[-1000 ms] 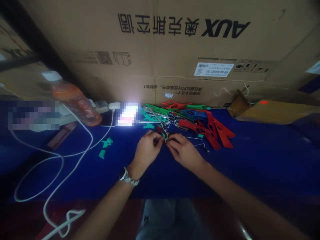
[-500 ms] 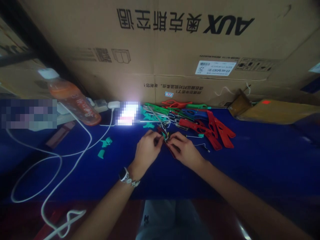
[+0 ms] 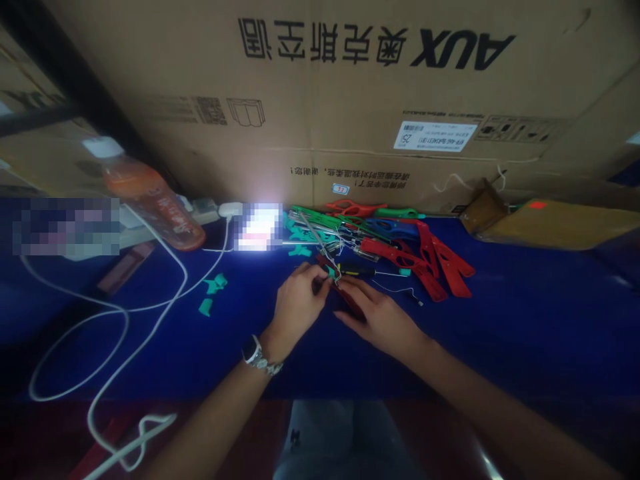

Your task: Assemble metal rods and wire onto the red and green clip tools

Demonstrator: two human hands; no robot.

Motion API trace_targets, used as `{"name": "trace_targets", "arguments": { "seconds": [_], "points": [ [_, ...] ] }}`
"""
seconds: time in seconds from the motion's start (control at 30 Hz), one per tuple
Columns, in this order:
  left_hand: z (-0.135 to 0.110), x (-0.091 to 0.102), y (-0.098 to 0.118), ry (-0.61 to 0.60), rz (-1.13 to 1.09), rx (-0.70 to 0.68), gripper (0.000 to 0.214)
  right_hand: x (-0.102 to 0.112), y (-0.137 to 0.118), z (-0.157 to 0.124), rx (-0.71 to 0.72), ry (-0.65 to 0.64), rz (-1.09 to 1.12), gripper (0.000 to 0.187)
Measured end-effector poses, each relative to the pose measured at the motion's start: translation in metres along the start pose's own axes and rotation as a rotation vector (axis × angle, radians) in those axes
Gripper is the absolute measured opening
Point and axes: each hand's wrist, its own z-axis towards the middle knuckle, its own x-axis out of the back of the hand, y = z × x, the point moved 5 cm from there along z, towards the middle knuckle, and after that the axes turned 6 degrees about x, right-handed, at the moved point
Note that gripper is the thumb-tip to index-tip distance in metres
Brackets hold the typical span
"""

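A dark red plastic casing half (image 3: 356,308), shaped like those of long-nosed lighters, lies slanted between my hands. A small teal trigger-like piece (image 3: 331,272) and thin white wires show at its upper end, with a metal tube running up-left. My left hand (image 3: 303,293) is closed, thumb and forefinger pinching at the casing's upper end by the teal piece. My right hand (image 3: 377,313) grips the casing's right side, fingers along it and thumb below. Just beyond lies a black-and-yellow screwdriver (image 3: 356,269). The fingertips hide small details.
Red casings (image 3: 450,267), a blue casing (image 3: 395,229), green casings (image 3: 397,213) and teal pieces (image 3: 300,235) pile up behind. Loose teal pieces (image 3: 215,283) lie left. A drink bottle (image 3: 155,200), white cable (image 3: 165,313), lit blurred screen (image 3: 259,228) and yellow packet (image 3: 555,223) surround the blue tabletop (image 3: 310,373).
My right hand's fingers have shifted from a pinch near the wires to lying along the casing, thumb lower. The screwdriver handle is more exposed. My left hand keeps its pinch.
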Motion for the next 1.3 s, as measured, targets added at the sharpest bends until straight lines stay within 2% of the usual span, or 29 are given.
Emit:
{"name": "trace_targets", "arguments": {
  "seconds": [0.2, 0.4, 0.6, 0.93, 1.07, 1.2, 1.3],
  "points": [
    [0.000, 0.001, 0.000, 0.003, -0.006, -0.023, 0.007, 0.004, -0.002, 0.004, 0.081, 0.000, -0.014, 0.033],
    [0.000, 0.001, -0.002, -0.003, -0.017, -0.053, 0.012, 0.007, -0.003, 0.009, 0.074, -0.085, -0.015, 0.035],
    [-0.006, 0.005, 0.004, -0.024, 0.057, -0.123, 0.011, 0.002, 0.010, -0.003, -0.010, 0.064, 0.149, 0.033],
    [-0.009, 0.003, 0.008, -0.045, 0.104, -0.192, 0.005, 0.001, 0.011, -0.003, -0.009, 0.054, 0.215, 0.028],
    [-0.006, 0.001, 0.005, -0.029, 0.039, -0.109, 0.003, 0.002, 0.011, -0.003, -0.023, 0.058, 0.226, 0.031],
    [-0.001, -0.003, 0.000, 0.028, -0.065, 0.021, 0.013, 0.002, 0.011, -0.002, -0.050, 0.061, 0.236, 0.039],
    [0.004, -0.007, -0.007, 0.022, -0.106, 0.081, 0.015, 0.002, 0.011, -0.002, -0.060, 0.048, 0.241, 0.042]
  ]
}}
